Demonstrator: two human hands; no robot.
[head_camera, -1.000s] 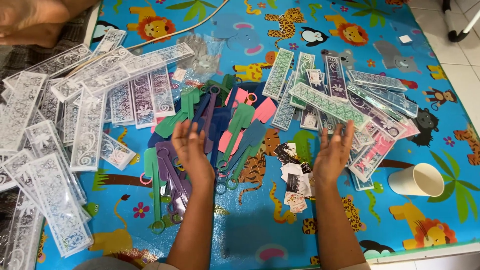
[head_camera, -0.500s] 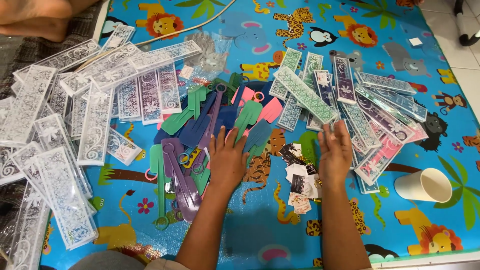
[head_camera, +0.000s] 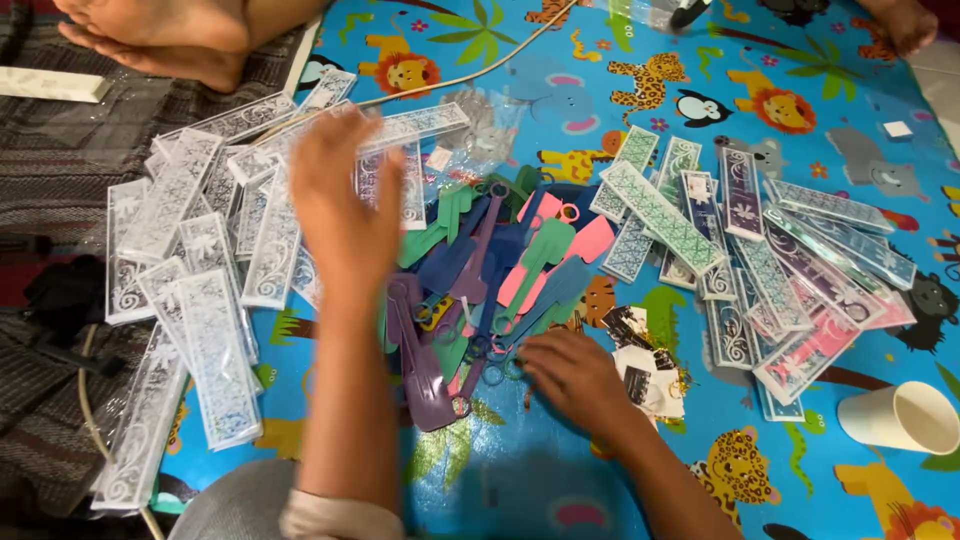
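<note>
My left hand (head_camera: 338, 205) is blurred and raised over the heap of clear patterned plastic cases (head_camera: 215, 245) at the left; I cannot tell if it holds anything. My right hand (head_camera: 572, 372) rests fingers-down at the lower right edge of a pile of flat coloured plastic pieces (head_camera: 500, 270) in purple, blue, green and pink, with small rings among them. Beside that hand lies a small heap of printed paper tags (head_camera: 648, 362).
A second spread of filled patterned cases (head_camera: 760, 250) lies at the right. A paper cup (head_camera: 900, 418) lies on its side at the lower right. Another person's bare feet (head_camera: 160, 35) sit at the top left. A cord (head_camera: 470, 72) crosses the colourful animal-print mat (head_camera: 560, 480).
My left hand has swung from the coloured pile up and left over the clear cases. My right hand has moved left from the filled cases to the pile's edge.
</note>
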